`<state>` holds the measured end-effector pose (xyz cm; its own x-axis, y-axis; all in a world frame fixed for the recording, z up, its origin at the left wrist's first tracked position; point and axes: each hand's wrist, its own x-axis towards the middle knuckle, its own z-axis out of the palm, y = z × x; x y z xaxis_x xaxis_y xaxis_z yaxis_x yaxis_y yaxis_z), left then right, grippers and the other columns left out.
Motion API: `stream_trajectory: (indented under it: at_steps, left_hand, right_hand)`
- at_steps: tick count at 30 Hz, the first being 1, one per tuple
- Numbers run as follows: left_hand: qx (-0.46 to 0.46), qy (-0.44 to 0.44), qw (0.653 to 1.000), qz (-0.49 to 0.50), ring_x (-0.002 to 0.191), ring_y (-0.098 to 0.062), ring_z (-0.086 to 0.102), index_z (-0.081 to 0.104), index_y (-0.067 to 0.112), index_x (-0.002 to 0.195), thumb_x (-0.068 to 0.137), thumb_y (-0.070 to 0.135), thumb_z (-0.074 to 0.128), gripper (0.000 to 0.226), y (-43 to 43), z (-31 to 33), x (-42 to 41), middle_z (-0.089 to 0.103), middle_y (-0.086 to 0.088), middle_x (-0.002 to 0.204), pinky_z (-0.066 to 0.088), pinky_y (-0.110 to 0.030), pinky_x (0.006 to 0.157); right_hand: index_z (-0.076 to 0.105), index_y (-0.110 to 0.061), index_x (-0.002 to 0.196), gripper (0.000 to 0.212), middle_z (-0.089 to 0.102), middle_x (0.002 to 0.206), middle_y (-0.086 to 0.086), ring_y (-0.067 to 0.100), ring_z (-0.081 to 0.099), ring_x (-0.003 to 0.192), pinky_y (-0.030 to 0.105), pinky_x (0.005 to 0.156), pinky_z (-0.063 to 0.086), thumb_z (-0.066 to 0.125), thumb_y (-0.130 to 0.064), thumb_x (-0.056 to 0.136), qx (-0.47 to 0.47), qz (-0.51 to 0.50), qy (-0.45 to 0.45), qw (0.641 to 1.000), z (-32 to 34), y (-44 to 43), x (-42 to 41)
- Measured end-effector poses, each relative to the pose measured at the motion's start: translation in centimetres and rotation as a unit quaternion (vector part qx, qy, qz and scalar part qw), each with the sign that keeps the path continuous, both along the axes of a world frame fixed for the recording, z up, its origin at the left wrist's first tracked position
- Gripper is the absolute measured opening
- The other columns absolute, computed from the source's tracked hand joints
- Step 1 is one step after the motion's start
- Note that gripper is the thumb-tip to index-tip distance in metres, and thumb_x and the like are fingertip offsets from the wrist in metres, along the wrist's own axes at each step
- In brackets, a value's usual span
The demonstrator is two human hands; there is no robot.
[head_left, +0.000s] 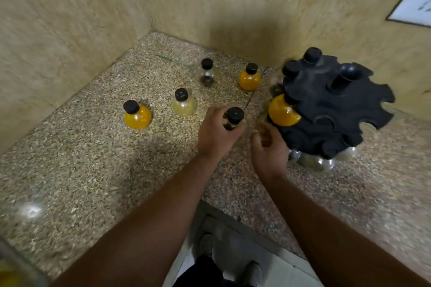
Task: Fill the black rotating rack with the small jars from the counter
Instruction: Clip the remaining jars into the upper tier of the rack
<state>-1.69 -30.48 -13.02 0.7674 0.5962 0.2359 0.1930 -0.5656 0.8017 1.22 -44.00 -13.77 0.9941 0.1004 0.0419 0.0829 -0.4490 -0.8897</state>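
Fingers (239,127) of our left hand (217,134) curl round a small glass jar with dark contents and a black cap (234,116). It sits low over the speckled granite counter (93,170), just left of the black plastic rotating rack (326,105). We'd carry it upright and slide the neck into an empty notch. Our right hand (270,149) waits beside the rack, fingers loosely curled and empty. Both forearms reach forward.

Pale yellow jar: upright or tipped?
Upright. The pale yellow jar stands on its round base on the counter, black cap on top.
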Motion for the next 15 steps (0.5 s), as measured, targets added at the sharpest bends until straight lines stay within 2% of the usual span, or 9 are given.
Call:
stream_trajectory:
  at_steps: [2, 3, 6, 9, 11, 15]
  left_hand:
    - [0.011, -0.019, 0.999, -0.026, 0.098, -0.013, 0.061, 0.067, 0.015, 0.116, 0.078, 0.042, 0.078, 0.048, -2.4, 0.7, -0.6, 0.062, -0.001, 0.109, 0.053, -0.028, 0.081]
    - [0.013, -0.022, 0.999, -0.039, 0.097, -0.012, 0.061, 0.068, 0.015, 0.115, 0.078, 0.042, 0.079, 0.047, -3.7, 1.1, -0.8, 0.062, -0.001, 0.108, 0.052, -0.025, 0.08]
    - [0.012, -0.021, 0.997, -0.069, 0.093, -0.004, 0.057, 0.068, 0.019, 0.114, 0.076, 0.045, 0.08, 0.048, -6.5, 1.7, -1.2, 0.061, 0.003, 0.107, 0.047, -0.016, 0.077]
    - [0.014, -0.027, 0.995, -0.096, 0.093, -0.006, 0.059, 0.068, 0.02, 0.114, 0.076, 0.047, 0.08, 0.048, -9.0, 2.6, -1.1, 0.06, 0.005, 0.106, 0.05, -0.019, 0.076]
    - [0.012, -0.034, 0.993, -0.113, 0.094, -0.006, 0.06, 0.068, 0.021, 0.113, 0.075, 0.046, 0.081, 0.048, -10.2, 3.3, -0.8, 0.06, 0.006, 0.105, 0.052, -0.021, 0.077]
    - [0.005, -0.029, 0.99, -0.142, 0.098, -0.003, 0.058, 0.067, 0.021, 0.116, 0.076, 0.05, 0.079, 0.051, -11.9, 5.0, 0.3, 0.057, 0.01, 0.109, 0.05, -0.018, 0.082]
  right_hand:
    - [0.068, -0.021, 0.123, 0.03, 0.07, 0.105, -0.011, 0.003, 0.063, 0.091, 0.014, 0.072, 0.045, 0.061, -0.033, 0.097, 0.053, -0.024, 0.013, 0.998, 1.3, -2.4, -0.5]
    - [0.07, -0.02, 0.12, 0.029, 0.07, 0.101, -0.012, 0.001, 0.064, 0.091, 0.013, 0.071, 0.045, 0.06, -0.034, 0.097, 0.082, -0.041, 0.021, 0.996, 1.8, -3.6, -0.6]
    - [0.074, -0.018, 0.108, 0.025, 0.074, 0.093, -0.008, 0.004, 0.067, 0.089, 0.026, 0.074, 0.053, 0.058, -0.035, 0.098, 0.179, -0.079, 0.048, 0.98, 3.1, -6.2, -0.5]
    - [0.076, -0.023, 0.086, 0.026, 0.076, 0.083, -0.006, 0.012, 0.07, 0.082, 0.032, 0.069, 0.056, 0.057, -0.034, 0.101, 0.242, -0.071, 0.083, 0.964, 4.7, -8.8, -0.2]
    - [0.076, -0.022, 0.086, 0.026, 0.077, 0.085, -0.003, 0.017, 0.069, 0.076, 0.034, 0.065, 0.055, 0.058, -0.037, 0.1, 0.269, -0.074, 0.122, 0.953, 5.7, -10.4, 0.2]
    - [0.072, -0.017, 0.104, 0.029, 0.078, 0.102, 0.002, 0.015, 0.061, 0.065, 0.03, 0.06, 0.045, 0.059, -0.042, 0.098, 0.315, -0.07, 0.237, 0.916, 7.1, -13.1, 2.2]
